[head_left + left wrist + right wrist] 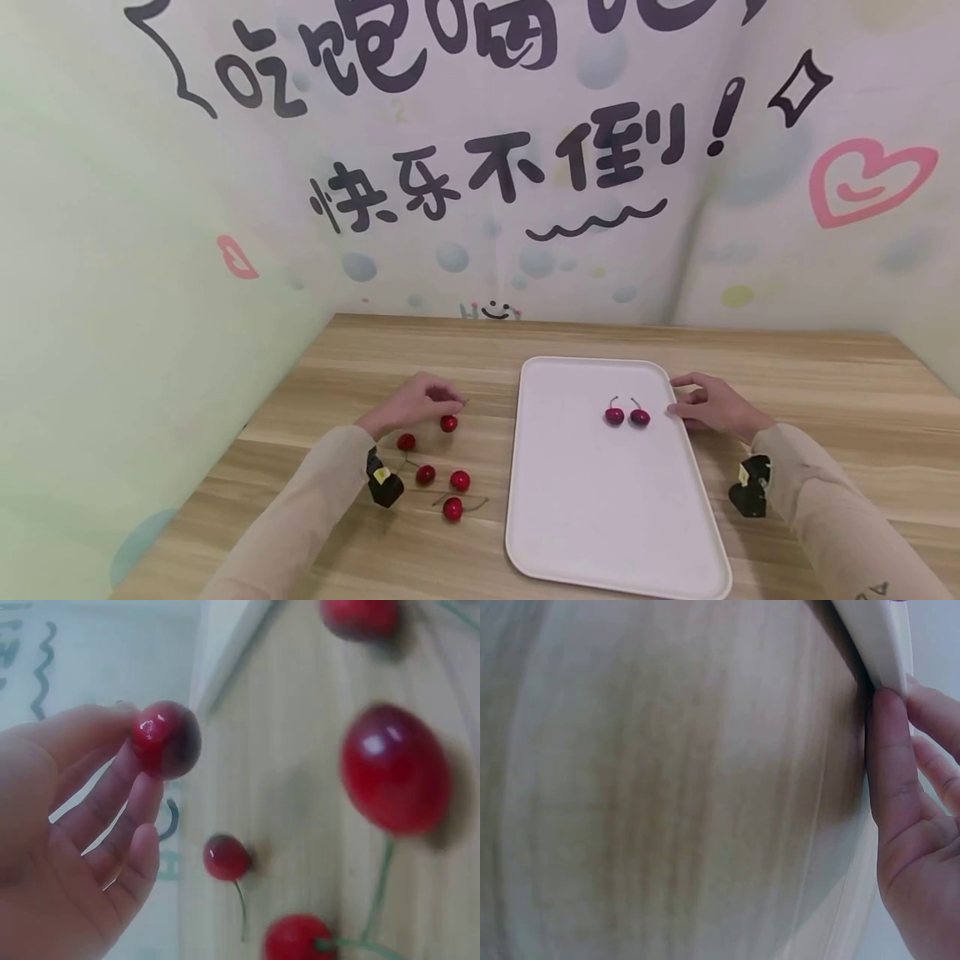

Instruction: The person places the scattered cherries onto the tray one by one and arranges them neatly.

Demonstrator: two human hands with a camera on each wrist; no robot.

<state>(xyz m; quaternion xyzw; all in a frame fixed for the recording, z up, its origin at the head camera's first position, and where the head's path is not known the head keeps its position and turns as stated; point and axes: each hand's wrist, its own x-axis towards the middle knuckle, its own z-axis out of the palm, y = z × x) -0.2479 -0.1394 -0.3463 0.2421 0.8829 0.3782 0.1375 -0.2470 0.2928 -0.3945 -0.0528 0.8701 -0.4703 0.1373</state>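
Observation:
My left hand pinches a dark red cherry between thumb and fingertips, above the wooden table at the tray's left. In the head view a cherry shows right below these fingertips, with a thin stem poking out. My right hand holds the right rim of the white tray; in the right wrist view its thumb lies against the outer edge. Two stemmed cherries, one beside the other, lie on the tray near its upper right.
Several loose cherries lie on the table below the left hand, among them a cherry with its stem toward the wrist and a cherry closest to me. A printed cloth hangs behind the table. Each wrist carries a small black camera.

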